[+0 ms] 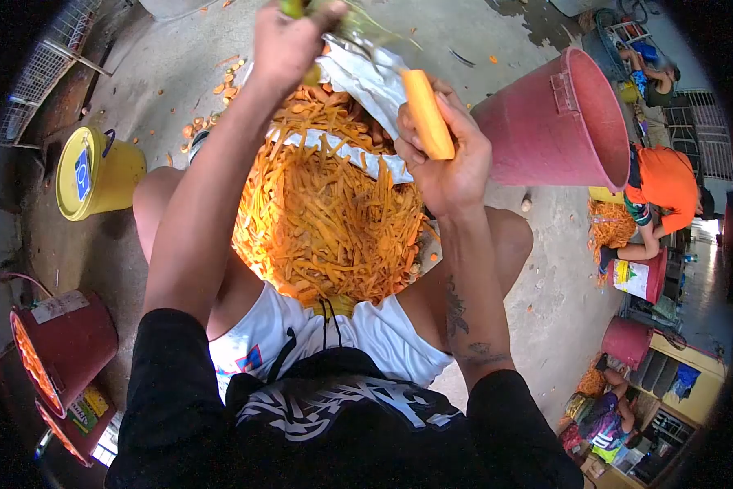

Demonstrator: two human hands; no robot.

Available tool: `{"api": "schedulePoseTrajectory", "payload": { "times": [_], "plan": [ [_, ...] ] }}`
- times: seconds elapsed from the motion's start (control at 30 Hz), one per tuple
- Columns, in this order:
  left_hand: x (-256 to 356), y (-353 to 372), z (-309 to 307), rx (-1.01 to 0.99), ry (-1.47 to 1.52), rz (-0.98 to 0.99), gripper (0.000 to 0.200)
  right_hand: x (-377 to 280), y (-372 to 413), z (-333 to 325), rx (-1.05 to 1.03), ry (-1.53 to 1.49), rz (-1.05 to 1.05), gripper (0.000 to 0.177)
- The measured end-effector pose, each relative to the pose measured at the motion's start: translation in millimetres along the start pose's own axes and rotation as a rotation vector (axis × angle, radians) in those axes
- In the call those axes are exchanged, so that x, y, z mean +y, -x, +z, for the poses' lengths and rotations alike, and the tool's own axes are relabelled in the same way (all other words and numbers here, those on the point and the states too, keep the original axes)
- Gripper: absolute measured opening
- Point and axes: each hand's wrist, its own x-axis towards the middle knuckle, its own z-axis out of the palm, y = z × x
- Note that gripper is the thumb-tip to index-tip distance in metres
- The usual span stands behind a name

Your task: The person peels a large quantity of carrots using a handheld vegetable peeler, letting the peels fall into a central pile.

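Note:
My right hand is closed around a peeled orange carrot, held upright with its smooth upper part showing above the fingers. Up and to the left, my left hand grips a green-handled tool, probably a peeler, smeared by motion. A heap of orange carrot peelings lies between my legs, below both hands. Behind it a white sack lies open, with more peelings and some carrots around its folds.
At right stands a large pink bin; at left, a yellow bucket. Red buckets of orange pieces are lower left. Carrot bits litter the concrete floor. Farther right, a person in orange bends near peelings, with other people about.

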Motion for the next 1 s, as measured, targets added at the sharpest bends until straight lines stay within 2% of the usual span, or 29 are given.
{"api": "schedulePoseTrajectory", "payload": {
  "times": [0.07, 0.13, 0.23, 0.27, 0.33, 0.37, 0.4, 0.47, 0.5, 0.53, 0.6, 0.63, 0.67, 0.73, 0.8, 0.83, 0.87, 0.9, 0.93, 0.97, 1.0],
  "plan": [
    [-1.4, 1.7, 2.6, -0.041, 0.024, -0.026, 0.015, -1.8, -2.7, 3.7, 0.039, 0.058, -0.014, 0.03],
    [10.3, 19.4, 10.5, -0.116, 0.07, -0.1, 0.015, 1.9, -4.9, -4.1, 0.111, -0.084, 0.047, 0.031],
    [12.9, 50.2, 32.7, -0.326, 0.018, 0.327, 0.017, 2.2, -2.0, -4.6, 0.159, -0.005, -0.033, 0.032],
    [9.9, 41.0, 26.5, -0.325, 0.019, 0.317, 0.017, 1.7, 0.3, -5.4, 0.165, -0.006, -0.025, 0.032],
    [5.3, 10.5, 3.8, -0.124, -0.131, 0.044, 0.017, -1.2, 4.5, -6.7, 0.004, 0.023, -0.03, 0.034],
    [-2.4, -0.1, 0.7, -0.103, -0.034, 0.11, 0.018, -0.2, 4.3, -10.3, 0.002, 0.021, -0.033, 0.034],
    [6.3, 5.9, 6.9, -0.032, 0.053, 0.068, 0.016, 1.7, 2.6, -16.9, 0.014, -0.05, 0.027, 0.034],
    [8.8, 23.5, 10.6, -0.139, -0.015, -0.035, 0.019, -1.0, -1.4, -16.1, 0.024, -0.114, 0.079, 0.034],
    [30.1, 50.4, 28.8, -0.186, 0.016, -0.036, 0.021, 0.0, -0.2, -7.5, 0.149, -0.057, 0.03, 0.034],
    [26.8, 57.1, 28.7, -0.354, -0.062, 0.248, 0.022, 1.5, 0.1, -1.5, 0.27, 0.002, -0.015, 0.035],
    [26.0, 50.6, 27.1, -0.267, 0.013, 0.141, 0.019, 4.6, 5.5, -3.8, 0.249, -0.006, -0.069, 0.032],
    [17.1, 32.0, 12.5, -0.239, -0.014, 0.003, 0.017, 2.9, 8.7, -8.4, 0.123, -0.033, -0.037, 0.032],
    [3.9, 14.8, 8.1, -0.104, -0.011, 0.037, 0.017, 1.3, 9.2, -10.0, -0.011, -0.059, -0.012, 0.031],
    [3.5, 4.6, 2.0, -0.045, 0.04, -0.015, 0.018, 3.6, 7.1, -5.9, 0.041, -0.05, -0.018, 0.031],
    [7.7, 28.4, 12.0, -0.096, 0.027, -0.084, 0.017, 1.4, 3.5, -3.5, 0.093, -0.036, -0.021, 0.03],
    [30.2, 53.2, 25.6, -0.195, -0.034, 0.019, 0.018, 1.0, 3.9, -3.2, 0.153, -0.029, -0.034, 0.03],
    [19.9, 58.0, 29.0, -0.27, -0.098, 0.399, 0.02, 0.8, 3.5, -3.1, 0.209, -0.02, -0.043, 0.03],
    [23.3, 55.3, 27.7, -0.242, -0.041, 0.271, 0.019, 0.1, 4.3, -2.6, 0.211, -0.02, -0.037, 0.03],
    [27.7, 52.2, 24.5, -0.215, 0.015, 0.135, 0.018, -0.3, 8.2, -1.4, 0.127, 0.026, -0.048, 0.032],
    [18.9, 32.9, 9.1, -0.188, -0.055, -0.022, 0.015, 0.3, 12.1, -0.5, 0.039, 0.071, -0.059, 0.034],
    [3.2, 13.4, 5.4, -0.13, 0.016, 0.073, 0.015, 0.8, 12.2, 0.3, 0.033, 0.07, -0.058, 0.034]
  ]
}}
